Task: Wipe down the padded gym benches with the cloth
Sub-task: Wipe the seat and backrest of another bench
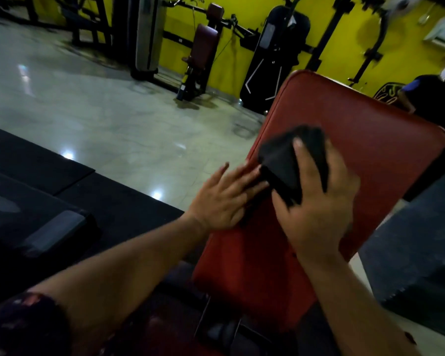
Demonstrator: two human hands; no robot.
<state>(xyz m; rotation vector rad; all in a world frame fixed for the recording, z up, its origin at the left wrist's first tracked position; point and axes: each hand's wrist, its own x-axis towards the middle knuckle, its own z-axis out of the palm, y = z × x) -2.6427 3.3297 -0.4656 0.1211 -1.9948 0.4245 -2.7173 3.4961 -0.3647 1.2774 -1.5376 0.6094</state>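
Bench pad [344, 129] runs away rightward | right hand [316, 201] grips cloth [288, 160] | left hand [224, 199] flat

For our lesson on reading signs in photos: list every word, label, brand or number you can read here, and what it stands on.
None can be read for sure.
Dark writing on the yellow wall, top centre: cut off and blurred.
Yellow-and-black emblem behind the red bench: blurred, partly hidden.
Black cloth: no text shows.

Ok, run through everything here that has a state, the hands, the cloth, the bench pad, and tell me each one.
Right hand: gripping the black cloth, pressing it on the pad.
Left hand: open, flat on the pad's edge.
Black cloth: bunched, on the pad.
Red bench pad: inclined, uncovered.
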